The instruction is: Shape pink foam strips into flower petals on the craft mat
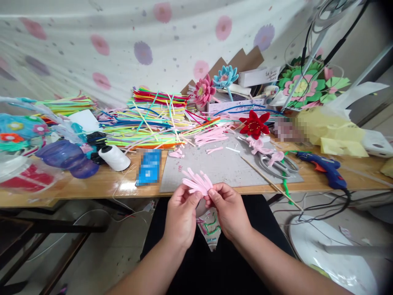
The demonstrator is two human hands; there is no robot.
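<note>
My left hand point(181, 213) and my right hand point(227, 209) meet just below the table's front edge, both pinched on a bundle of pink pipe-cleaner petals point(197, 182) that fans upward between them. Fingers of both hands are curled round the bundle's base. On my lap under the hands lies a small clear bag point(211, 228) with scraps in it. More cut pink pieces point(211, 137) lie on the grey cutting mat point(224, 168) straight ahead.
A heap of coloured pipe cleaners point(150, 119) covers the back of the wooden table point(104, 184). Scissors point(278, 164), a thin wooden stick point(270, 183), a blue glue gun point(322, 166), a red flower point(254, 124), a white thread spool point(114, 157) and a blue card point(149, 166) lie around the mat.
</note>
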